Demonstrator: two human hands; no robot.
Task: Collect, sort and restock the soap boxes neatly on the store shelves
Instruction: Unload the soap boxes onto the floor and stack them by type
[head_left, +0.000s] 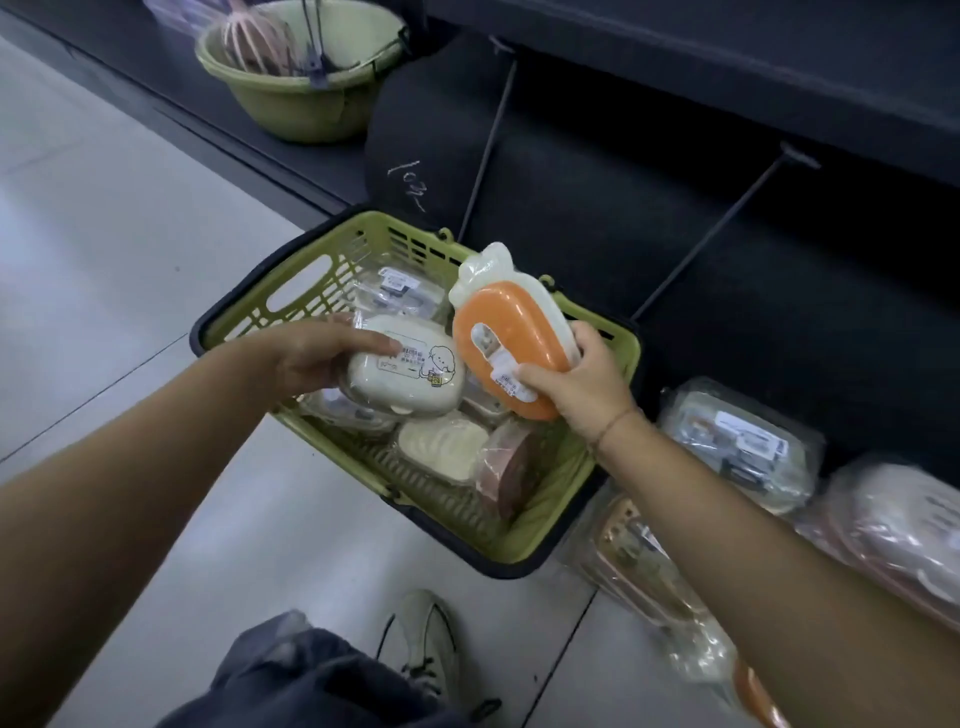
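Lifting two soap boxes clear of the green basket (363, 249), the person is judged to be sorting by design, one type per hand, with the labels turned up for reading. Left hand (317, 358): fingers curled over the cream soap box (410, 369), thumb hidden. The grasp is firm and the box is held just above the basket's contents. Right hand (576, 384): fingers and thumb wrapped round the lower end of the orange carrot-shaped soap box (498, 332), held tilted with its leaf end toward the dark shelf (675, 234). The basket stands on the floor close against the shelf, presumably to shorten reach. More wrapped boxes lie inside it. Other wrapped boxes (743, 447) lie right of the basket; floor or shelf lip cannot be told
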